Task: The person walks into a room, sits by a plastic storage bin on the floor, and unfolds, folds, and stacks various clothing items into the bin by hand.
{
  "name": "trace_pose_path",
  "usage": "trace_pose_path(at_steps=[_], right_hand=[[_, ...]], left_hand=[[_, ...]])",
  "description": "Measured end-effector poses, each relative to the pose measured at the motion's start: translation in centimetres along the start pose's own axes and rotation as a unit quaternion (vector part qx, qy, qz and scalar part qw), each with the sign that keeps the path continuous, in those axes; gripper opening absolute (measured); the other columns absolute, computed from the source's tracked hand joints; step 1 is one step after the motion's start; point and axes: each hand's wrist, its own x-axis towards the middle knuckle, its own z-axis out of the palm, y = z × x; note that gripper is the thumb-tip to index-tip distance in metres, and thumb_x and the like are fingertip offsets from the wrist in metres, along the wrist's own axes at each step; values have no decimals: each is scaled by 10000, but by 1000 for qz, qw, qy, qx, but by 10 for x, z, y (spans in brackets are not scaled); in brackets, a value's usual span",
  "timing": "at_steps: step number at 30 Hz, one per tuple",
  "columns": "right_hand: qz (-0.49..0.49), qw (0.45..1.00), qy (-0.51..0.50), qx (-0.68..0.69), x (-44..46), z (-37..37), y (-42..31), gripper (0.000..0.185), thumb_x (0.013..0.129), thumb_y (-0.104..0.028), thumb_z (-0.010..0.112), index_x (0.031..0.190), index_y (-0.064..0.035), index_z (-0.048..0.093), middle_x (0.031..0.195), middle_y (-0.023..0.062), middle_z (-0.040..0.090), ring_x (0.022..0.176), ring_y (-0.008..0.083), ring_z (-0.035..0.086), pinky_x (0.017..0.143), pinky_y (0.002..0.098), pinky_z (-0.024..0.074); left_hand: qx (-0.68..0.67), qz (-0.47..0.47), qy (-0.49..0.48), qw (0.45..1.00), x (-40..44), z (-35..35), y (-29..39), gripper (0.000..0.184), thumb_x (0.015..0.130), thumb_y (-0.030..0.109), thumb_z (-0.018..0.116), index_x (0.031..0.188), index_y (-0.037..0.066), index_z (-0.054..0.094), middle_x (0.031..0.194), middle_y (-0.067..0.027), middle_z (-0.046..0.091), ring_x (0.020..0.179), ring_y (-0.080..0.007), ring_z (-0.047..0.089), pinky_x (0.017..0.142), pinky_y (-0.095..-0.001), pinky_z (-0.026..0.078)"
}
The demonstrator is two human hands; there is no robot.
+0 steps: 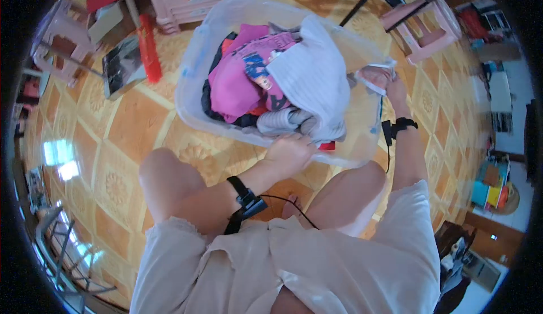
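Observation:
A clear plastic storage bin (195, 59) stands on the floor in front of my knees. Inside lie a magenta printed garment (235, 88) and a white ribbed garment (317, 71), with a rolled grey-and-white cloth (280, 120) at the near side. My left hand (289, 153) is at the bin's near rim, its fingers curled at the lower edge of the white garment; the fingertips are partly hidden. At the bin's right side, my right hand (397, 92) is closed on a small pink-and-white cloth piece (376, 78), whose exact kind I cannot make out.
Pink plastic stools (189, 9) stand beyond the bin, with another pink stool (430, 28) at the far right. A dustpan (121, 65) and a red broom head (149, 51) are at the left. A metal-framed rack (59, 257) stands at the lower left, on tiled floor.

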Motion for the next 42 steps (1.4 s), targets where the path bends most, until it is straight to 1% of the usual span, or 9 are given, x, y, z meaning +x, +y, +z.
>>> trace_pose_path(at_steps=[2, 7, 9, 14, 27, 32, 35, 38, 42], right_hand=[[67, 960, 48, 268, 4, -10, -19, 563, 999, -412, 532, 1387, -5, 574, 1192, 273, 708, 1148, 400, 677, 1004, 484, 505], [-178, 930, 73, 314, 12, -6, -91, 555, 950, -326, 640, 1468, -153, 540, 1328, 210, 659, 1221, 387, 626, 1072, 435, 475], [-264, 940, 204, -75, -5, -6, -103, 584, 935, -281, 668, 1490, -211, 499, 1232, 233, 675, 1151, 451, 632, 1048, 489, 496], [-71, 997, 22, -8, -47, -38, -71, 587, 931, -252, 657, 1484, -206, 466, 1188, 301, 653, 1123, 495, 623, 981, 547, 517], [-153, 986, -45, 39, -169, -76, -47, 426, 884, -221, 679, 1294, -146, 588, 1090, 245, 705, 982, 425, 707, 813, 533, 563], [-22, 993, 109, 36, -102, -126, -74, 503, 875, -313, 702, 1339, -170, 572, 1083, 243, 721, 924, 432, 717, 767, 542, 556], [14, 983, 181, 24, -77, -147, -117, 577, 877, -346, 700, 1402, -179, 526, 1088, 246, 721, 970, 427, 714, 806, 538, 558], [-233, 945, 227, -2, -49, -91, -116, 680, 881, -380, 699, 1481, -187, 444, 1144, 245, 708, 1022, 427, 703, 856, 534, 556], [-204, 958, 89, -181, -51, -39, -121, 712, 896, -386, 704, 1498, -84, 472, 1450, 305, 497, 1335, 433, 515, 1100, 499, 438]], left_hand=[[3, 14, 5, 1000, 1, -1, 1, 162, 769, 237, 737, 812, 104, 654, 877, -79, 645, 852, -267, 698, 756, -412, 575], [21, 7, 14, 1000, 3, -4, 5, 164, 784, 252, 731, 814, 114, 648, 862, -65, 637, 799, -262, 692, 707, -406, 576], [44, 6, 14, 999, 4, -5, 4, 163, 800, 261, 728, 818, 122, 646, 839, -54, 624, 774, -262, 689, 676, -413, 571], [60, 3, 3, 998, 4, -4, 5, 170, 816, 277, 728, 822, 129, 646, 827, -49, 614, 790, -262, 689, 684, -424, 566], [62, 15, -1, 998, 0, -6, 0, 167, 809, 262, 735, 815, 116, 653, 827, -69, 625, 779, -276, 693, 683, -417, 574], [56, 16, 16, 998, -1, -6, 1, 179, 799, 260, 751, 814, 114, 648, 830, -69, 624, 782, -274, 692, 685, -411, 572], [43, 13, -7, 999, -2, -9, 3, 219, 796, 283, 769, 846, 108, 647, 859, -78, 627, 832, -275, 689, 723, -421, 570], [23, 12, -40, 999, -3, -24, 4, 280, 812, 311, 778, 959, 99, 670, 918, -95, 642, 900, -301, 683, 774, -439, 567], [-32, 87, -115, 989, -9, -65, -14, 447, 871, 331, 762, 1236, 88, 678, 1014, -142, 689, 963, -356, 688, 815, -457, 564]])
